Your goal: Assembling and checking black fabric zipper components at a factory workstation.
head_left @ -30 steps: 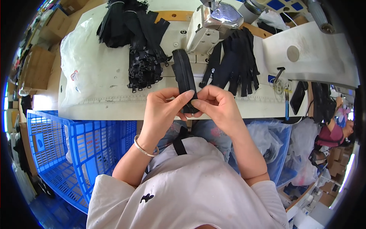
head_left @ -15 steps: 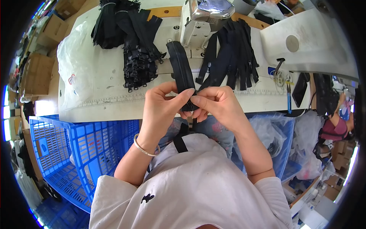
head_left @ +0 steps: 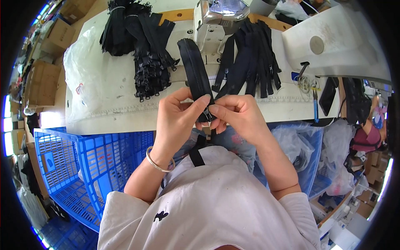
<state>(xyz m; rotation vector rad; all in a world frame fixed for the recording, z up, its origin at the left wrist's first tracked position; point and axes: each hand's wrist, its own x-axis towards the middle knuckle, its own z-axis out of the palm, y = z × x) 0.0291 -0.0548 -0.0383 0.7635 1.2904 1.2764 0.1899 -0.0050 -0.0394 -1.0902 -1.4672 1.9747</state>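
Both hands hold a black zipper (head_left: pixel 196 71) at its near end, just above the table's front edge. My left hand (head_left: pixel 180 109) pinches it from the left, thumb on top. From the right, my right hand (head_left: pixel 236 111) pinches the same end between thumb and fingers. A metal slider (head_left: pixel 207 115) shows between the two thumbs. The zipper's far end reaches up toward the sewing machine's head (head_left: pixel 212 27). Left of it lies a bundle of black zippers with sliders (head_left: pixel 152 73). More black zippers (head_left: pixel 254 58) lie spread to the right.
A white sewing table (head_left: pixel 112 112) carries a clear plastic bag (head_left: pixel 81 75) at left. To the right are the machine's body (head_left: pixel 333 41), blue-handled snips (head_left: pixel 315 106) and a dark phone (head_left: pixel 329 96). Blue crates (head_left: pixel 79 146) stand below the table, one on each side.
My hands stay in nearly the same place and keep their pinch on the zipper. The zipper's far end has shifted slightly up and left, and the slider shows more clearly.
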